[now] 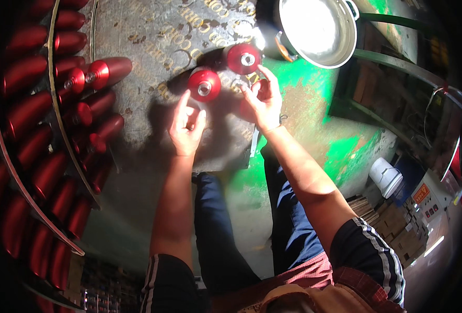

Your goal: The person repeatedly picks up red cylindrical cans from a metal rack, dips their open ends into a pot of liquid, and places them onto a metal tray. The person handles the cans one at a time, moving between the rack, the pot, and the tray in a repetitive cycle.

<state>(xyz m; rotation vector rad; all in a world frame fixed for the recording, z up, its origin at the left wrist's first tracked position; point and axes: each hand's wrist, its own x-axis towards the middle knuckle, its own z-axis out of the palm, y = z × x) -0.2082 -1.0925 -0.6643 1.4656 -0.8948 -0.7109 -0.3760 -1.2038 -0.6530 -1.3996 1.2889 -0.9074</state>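
Two shiny red metal bottles stand upright on a worn grey board, seen from above with bare silver necks. The nearer red bottle (pixel 196 79) has my left hand (pixel 185 128) just below it. That hand's index finger reaches to the bottle's left edge, and its thumb is apart. My right hand (pixel 266 101) is beside the farther red bottle (pixel 236 56), index fingertip at its lower right edge, thumb spread away. Neither hand wraps round a bottle. Whether the fingertips touch the red surfaces, I cannot tell.
Racks of similar red bottles (pixel 30 112) fill the left side, divided by curved metal rails (pixel 64 120). A large metal pot (pixel 352 36) stands at the upper right of the grey board (pixel 137 36). Farther right are a white bucket (pixel 385 176), stacked cardboard (pixel 390 219) and a control box (pixel 430 201).
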